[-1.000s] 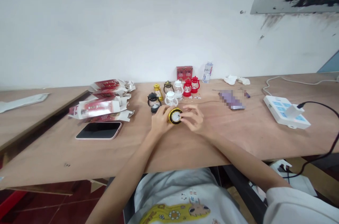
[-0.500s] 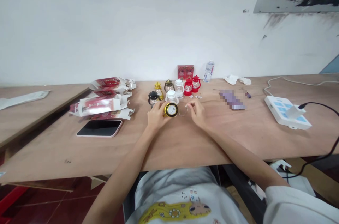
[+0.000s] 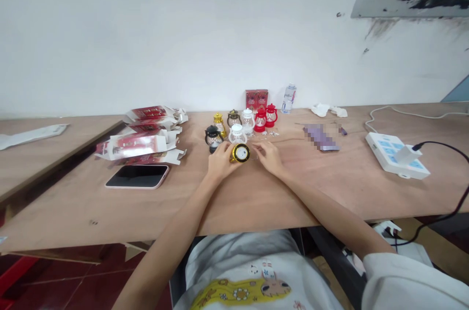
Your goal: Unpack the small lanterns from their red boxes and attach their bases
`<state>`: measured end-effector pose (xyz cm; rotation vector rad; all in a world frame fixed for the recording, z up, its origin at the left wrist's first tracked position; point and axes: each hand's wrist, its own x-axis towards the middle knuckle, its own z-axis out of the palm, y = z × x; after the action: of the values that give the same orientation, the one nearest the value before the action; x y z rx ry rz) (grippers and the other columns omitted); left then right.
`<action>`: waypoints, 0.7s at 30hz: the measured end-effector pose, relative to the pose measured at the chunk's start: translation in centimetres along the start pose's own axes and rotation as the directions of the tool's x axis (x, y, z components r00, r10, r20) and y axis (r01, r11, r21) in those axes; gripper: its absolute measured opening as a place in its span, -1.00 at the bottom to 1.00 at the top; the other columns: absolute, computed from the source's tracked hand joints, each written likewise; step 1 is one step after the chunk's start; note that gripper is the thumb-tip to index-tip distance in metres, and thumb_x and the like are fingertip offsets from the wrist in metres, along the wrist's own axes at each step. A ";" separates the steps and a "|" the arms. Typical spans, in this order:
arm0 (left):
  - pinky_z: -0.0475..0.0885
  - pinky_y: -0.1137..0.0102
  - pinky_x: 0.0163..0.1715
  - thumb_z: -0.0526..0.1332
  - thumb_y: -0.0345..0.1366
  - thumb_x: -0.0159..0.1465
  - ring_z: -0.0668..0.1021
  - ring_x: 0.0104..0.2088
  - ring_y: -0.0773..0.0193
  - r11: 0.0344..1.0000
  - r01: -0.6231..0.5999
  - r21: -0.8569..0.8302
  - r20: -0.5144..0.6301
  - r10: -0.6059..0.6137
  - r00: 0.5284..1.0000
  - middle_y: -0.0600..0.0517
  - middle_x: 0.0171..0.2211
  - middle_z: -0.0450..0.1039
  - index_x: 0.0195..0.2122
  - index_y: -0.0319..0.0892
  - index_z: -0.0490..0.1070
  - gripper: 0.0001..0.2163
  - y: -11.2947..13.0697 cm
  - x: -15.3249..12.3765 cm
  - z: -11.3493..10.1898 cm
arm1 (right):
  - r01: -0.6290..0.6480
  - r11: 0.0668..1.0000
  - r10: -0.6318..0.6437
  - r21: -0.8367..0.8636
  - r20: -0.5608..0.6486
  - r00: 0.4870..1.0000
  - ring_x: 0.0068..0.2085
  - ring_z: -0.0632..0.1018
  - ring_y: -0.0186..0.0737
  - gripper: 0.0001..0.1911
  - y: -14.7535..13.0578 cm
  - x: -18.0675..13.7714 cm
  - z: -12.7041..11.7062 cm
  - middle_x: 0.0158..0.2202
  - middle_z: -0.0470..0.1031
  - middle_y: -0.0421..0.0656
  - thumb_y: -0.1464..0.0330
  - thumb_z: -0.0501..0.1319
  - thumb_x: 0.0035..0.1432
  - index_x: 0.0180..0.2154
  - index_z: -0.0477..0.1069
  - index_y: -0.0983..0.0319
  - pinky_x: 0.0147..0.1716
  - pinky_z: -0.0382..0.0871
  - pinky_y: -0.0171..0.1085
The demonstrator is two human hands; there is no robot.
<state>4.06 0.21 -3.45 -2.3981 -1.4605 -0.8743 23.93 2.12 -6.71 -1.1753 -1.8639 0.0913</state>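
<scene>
My left hand is closed around a gold mini lantern, held so that its round base with a white centre faces me. Just right of that base, my right hand has its fingertips pinched together; what is between them is too small to make out. Beyond my hands stand a black lantern, a white lantern, another white lantern, a bronze lantern, a second gold lantern and two red lanterns. Small pale bits lie by the red ones.
Opened, flattened red-and-white boxes and a phone lie on the left. Red boxes and a bottle stand by the wall. On the right are a purple packet, crumpled tissue and a power strip with cables.
The gold lantern in my left hand has shifted slightly right. My right hand has come a little left, closer to the lantern's base.
</scene>
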 end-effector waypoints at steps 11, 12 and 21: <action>0.38 0.45 -0.44 0.25 -0.06 0.09 0.48 -0.14 0.14 0.999 0.020 0.030 0.040 -0.021 0.999 -0.04 -0.13 0.40 -0.04 -0.10 0.35 -0.57 0.1 0.1 0.1 | -0.025 0.999 0.025 -0.040 -0.002 1.000 -0.28 0.46 -0.16 -0.87 0.3 0.1 0.0 -0.36 0.53 -0.13 0.50 0.15 0.08 -0.35 0.45 0.22 -0.26 0.32 -0.20; 0.37 0.45 -0.44 0.25 -0.06 0.09 0.49 -0.15 0.14 0.999 0.022 0.030 0.039 -0.023 0.999 -0.04 -0.13 0.40 -0.03 -0.10 0.34 -0.57 0.0 0.1 0.1 | -0.002 0.999 0.003 -0.045 0.014 1.000 -0.27 0.46 -0.16 -0.88 0.3 0.1 -0.3 -0.35 0.53 -0.14 0.50 0.16 0.07 -0.36 0.45 0.22 -0.25 0.31 -0.19; 0.38 0.44 -0.45 0.24 -0.07 0.10 0.49 -0.15 0.14 0.999 0.035 0.031 0.048 -0.036 0.998 -0.04 -0.14 0.40 -0.03 -0.10 0.34 -0.58 0.1 0.2 -0.1 | 0.078 0.979 -0.011 -0.190 0.330 0.944 -0.14 0.41 -0.06 -0.90 0.9 0.3 -1.8 -0.24 0.51 -0.12 0.40 0.34 -0.05 -0.39 0.47 0.20 -0.15 0.23 -0.07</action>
<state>4.19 0.23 -3.22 -2.3948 -1.5267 -0.8017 25.81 2.16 -5.84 -1.3163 -2.2340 0.0773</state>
